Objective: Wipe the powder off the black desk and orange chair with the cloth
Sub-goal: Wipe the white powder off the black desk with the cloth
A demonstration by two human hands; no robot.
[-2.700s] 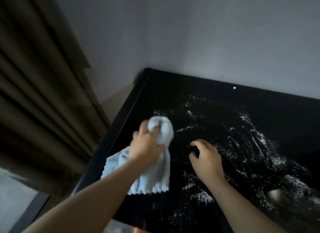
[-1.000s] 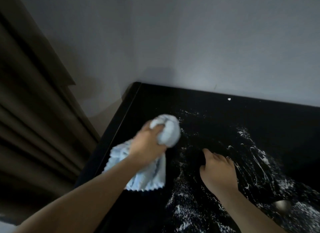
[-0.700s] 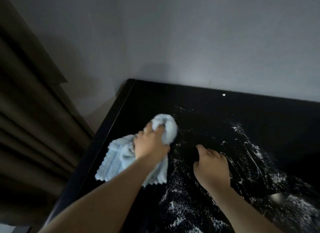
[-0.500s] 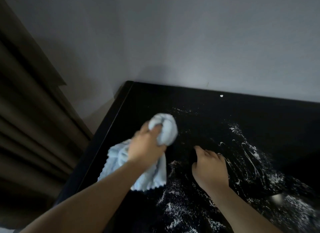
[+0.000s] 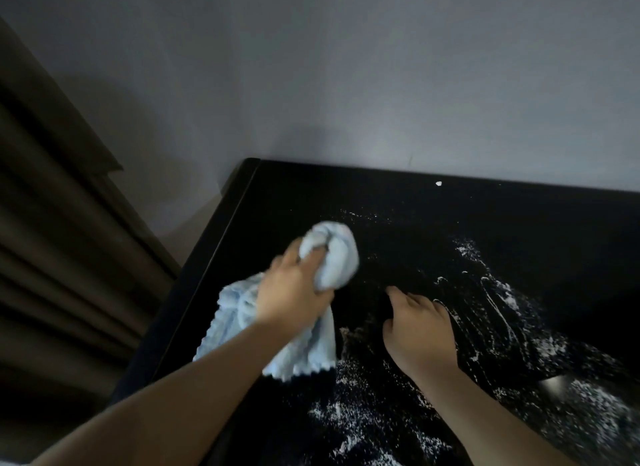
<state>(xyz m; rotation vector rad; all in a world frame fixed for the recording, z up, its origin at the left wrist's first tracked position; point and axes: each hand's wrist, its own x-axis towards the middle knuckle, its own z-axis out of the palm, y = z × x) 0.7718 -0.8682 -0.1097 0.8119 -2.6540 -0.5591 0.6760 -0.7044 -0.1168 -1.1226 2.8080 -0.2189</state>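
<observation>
The pale blue cloth [image 5: 337, 257] looks like soft, fluffy fabric. The black desk [image 5: 381, 195] is smooth and glossy, smeared toward 4 o'clock with fine white powder [image 5: 502, 292]. The grey wall [image 5: 381, 84] is matt. At 9 o'clock, the brown curtain [image 5: 52, 257] is pleated cloth.

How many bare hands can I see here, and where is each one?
2. The left hand grips the bunched light-blue cloth near the black desk's left edge; the right hand rests on the desk beside it, among white powder.
</observation>
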